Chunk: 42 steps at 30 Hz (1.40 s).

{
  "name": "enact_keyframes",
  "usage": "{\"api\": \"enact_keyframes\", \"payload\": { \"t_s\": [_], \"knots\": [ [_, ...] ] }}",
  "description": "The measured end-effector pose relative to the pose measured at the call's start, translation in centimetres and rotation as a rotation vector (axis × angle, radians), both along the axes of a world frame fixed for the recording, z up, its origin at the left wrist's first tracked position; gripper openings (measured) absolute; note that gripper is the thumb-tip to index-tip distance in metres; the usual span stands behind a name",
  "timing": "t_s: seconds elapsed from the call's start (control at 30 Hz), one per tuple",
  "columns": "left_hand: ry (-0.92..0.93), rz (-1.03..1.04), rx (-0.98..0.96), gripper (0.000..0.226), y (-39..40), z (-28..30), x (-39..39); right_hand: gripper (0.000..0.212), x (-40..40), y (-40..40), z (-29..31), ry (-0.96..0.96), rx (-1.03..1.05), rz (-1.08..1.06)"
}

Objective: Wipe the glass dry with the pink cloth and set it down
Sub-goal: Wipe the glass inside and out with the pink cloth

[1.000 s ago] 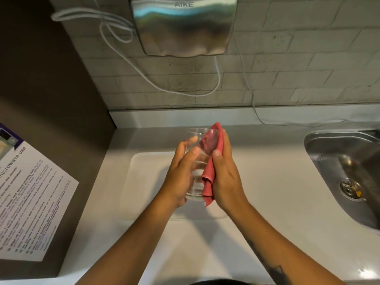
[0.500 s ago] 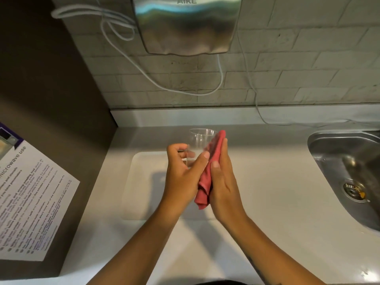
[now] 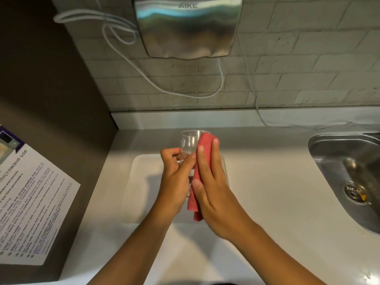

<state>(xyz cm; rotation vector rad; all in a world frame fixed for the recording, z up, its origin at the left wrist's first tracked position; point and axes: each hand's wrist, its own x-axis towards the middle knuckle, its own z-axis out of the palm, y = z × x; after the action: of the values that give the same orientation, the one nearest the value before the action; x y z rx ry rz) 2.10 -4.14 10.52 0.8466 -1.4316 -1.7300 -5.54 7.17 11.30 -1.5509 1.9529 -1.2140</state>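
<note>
A clear drinking glass (image 3: 189,141) is held upright above the white counter, its rim pointing away from me. My left hand (image 3: 174,182) grips its left side, fingers curled round the wall. The pink cloth (image 3: 202,173) is folded against the glass's right side and hangs below it. My right hand (image 3: 213,188) presses the cloth flat onto the glass with straight fingers. The lower part of the glass is hidden behind both hands.
A shallow white tray (image 3: 139,182) lies on the counter under my hands. A steel sink (image 3: 349,175) is at the right. A steel hand dryer (image 3: 187,25) with loose white cables hangs on the brick wall. A dark appliance with a microwave notice (image 3: 30,202) stands left.
My left fingers curled tighter round the glass. My right hand slid the cloth up along the glass's right side, so the cloth now reaches the rim.
</note>
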Motion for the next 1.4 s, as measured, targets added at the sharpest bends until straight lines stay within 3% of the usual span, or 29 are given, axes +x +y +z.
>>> {"api": "enact_keyframes", "payload": {
  "t_s": [0.27, 0.37, 0.57, 0.67, 0.8, 0.93, 1.03, 1.2, 1.33, 1.4],
  "knots": [
    [0.040, 0.023, 0.068, 0.040, 0.8, 0.3, -0.6, 0.059, -1.5, -1.1, 1.5, 0.020, -0.037, -0.050],
    [0.062, 0.007, 0.012, 0.033, 0.4, 0.8, -0.2, 0.065, 0.1, 0.2, 0.0, -0.082, -0.093, 0.002],
    [0.109, -0.050, 0.010, 0.049, 1.5, 1.2, -0.5, 0.067, -1.8, -1.4, 1.1, -0.318, -0.218, -0.110],
    [0.129, -0.029, -0.013, 0.047, 1.1, 1.6, -0.3, 0.069, -0.5, -0.9, 0.7, -0.274, -0.242, -0.110],
    [0.105, -0.050, -0.082, 0.027, 0.8, 1.6, 0.1, 0.072, 1.1, 0.3, -0.9, -0.236, -0.219, -0.089],
    [0.106, -0.066, -0.019, 0.041, 1.3, 0.9, -0.1, 0.069, -1.5, -1.5, 1.4, -0.409, -0.244, -0.129],
    [0.126, -0.004, 0.027, 0.045, 0.8, 1.2, -0.2, 0.069, -1.2, -1.9, 1.8, -0.356, -0.245, -0.112],
    [0.139, -0.008, 0.022, 0.032, -0.5, 1.6, 0.4, 0.070, 1.8, -0.2, -0.6, -0.255, -0.212, -0.058],
    [0.157, -0.049, 0.077, 0.045, 0.2, 1.6, 0.4, 0.063, -1.0, -2.1, 1.8, -0.457, -0.209, -0.082],
    [0.160, -0.053, 0.081, 0.045, 0.3, 1.9, 0.4, 0.060, -1.6, -2.5, 2.5, -0.466, -0.228, -0.089]
  ]
}}
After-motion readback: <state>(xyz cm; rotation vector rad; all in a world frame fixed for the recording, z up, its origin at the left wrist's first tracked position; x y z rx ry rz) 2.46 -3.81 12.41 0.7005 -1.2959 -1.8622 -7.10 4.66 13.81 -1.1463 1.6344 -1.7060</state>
